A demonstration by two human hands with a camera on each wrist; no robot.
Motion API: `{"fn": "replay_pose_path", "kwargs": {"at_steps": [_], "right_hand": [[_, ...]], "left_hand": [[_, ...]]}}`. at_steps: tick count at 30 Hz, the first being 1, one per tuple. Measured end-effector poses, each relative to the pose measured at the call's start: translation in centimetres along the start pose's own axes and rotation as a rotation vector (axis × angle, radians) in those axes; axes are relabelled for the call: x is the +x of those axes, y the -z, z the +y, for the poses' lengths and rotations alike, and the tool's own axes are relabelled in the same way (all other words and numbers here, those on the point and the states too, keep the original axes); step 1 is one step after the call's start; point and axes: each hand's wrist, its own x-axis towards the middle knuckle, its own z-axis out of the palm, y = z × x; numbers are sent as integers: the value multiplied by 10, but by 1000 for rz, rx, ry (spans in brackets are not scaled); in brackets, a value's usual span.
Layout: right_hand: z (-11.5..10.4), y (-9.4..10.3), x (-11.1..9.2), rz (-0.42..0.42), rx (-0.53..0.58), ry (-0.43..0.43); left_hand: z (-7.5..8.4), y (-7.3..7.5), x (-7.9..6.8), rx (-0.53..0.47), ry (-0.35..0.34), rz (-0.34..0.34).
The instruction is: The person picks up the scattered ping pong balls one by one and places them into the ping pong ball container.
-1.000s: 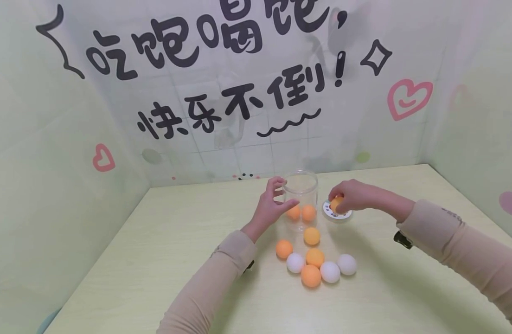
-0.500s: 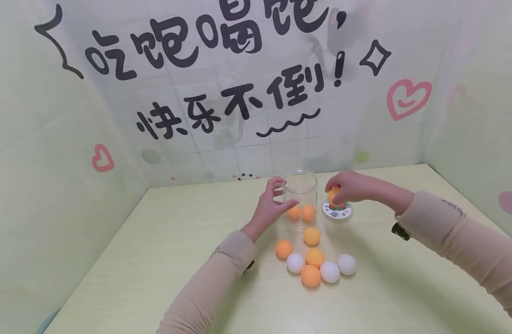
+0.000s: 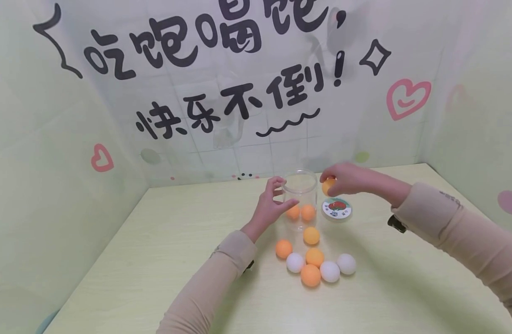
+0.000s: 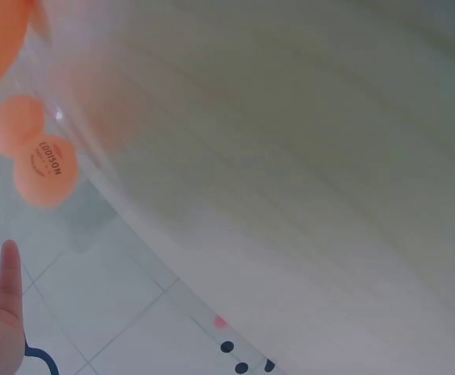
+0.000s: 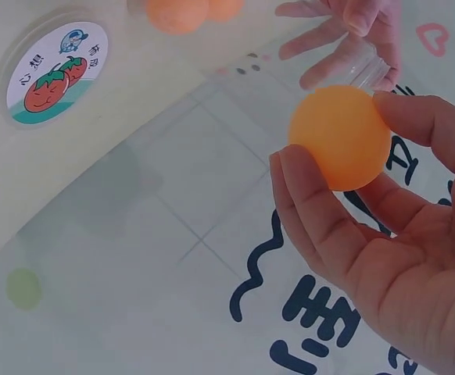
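My right hand [image 3: 351, 178] pinches an orange ping-pong ball [image 5: 341, 137] between thumb and fingertips, in the air beside the clear jar's rim. The upright clear jar [image 3: 301, 188] holds orange ping-pong balls [image 3: 308, 213], two of them visible at its bottom. My left hand [image 3: 271, 204] holds the jar from the left, thumb across the front and fingers near the rim. Below the right hand lies a round white lid [image 3: 337, 208] with a tomato picture. In the left wrist view only part of the left hand [image 4: 2, 316] shows.
In front of the jar, several orange and white ping-pong balls lie loose on the table [image 3: 176, 260]; an orange ball [image 3: 311, 235] is closest to the jar. Printed curtains [image 3: 222, 153] stand behind and at both sides of the table.
The right hand has lifted the orange ping-pong ball up off the lid and leftward toward the jar's rim, uncovering the lid's picture. The left hand stays at the jar.
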Motion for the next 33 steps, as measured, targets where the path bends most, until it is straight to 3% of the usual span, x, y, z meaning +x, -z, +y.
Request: {"fn": "replay_pose_path", "kwargs": {"at_steps": [16, 33], "right_hand": [[-13, 8, 10, 110, 41, 32], [-22, -3, 33, 123, 0, 110]], "left_hand": [[1, 1, -1, -18, -19, -5], [3, 2, 0, -24, 5, -19]]}}
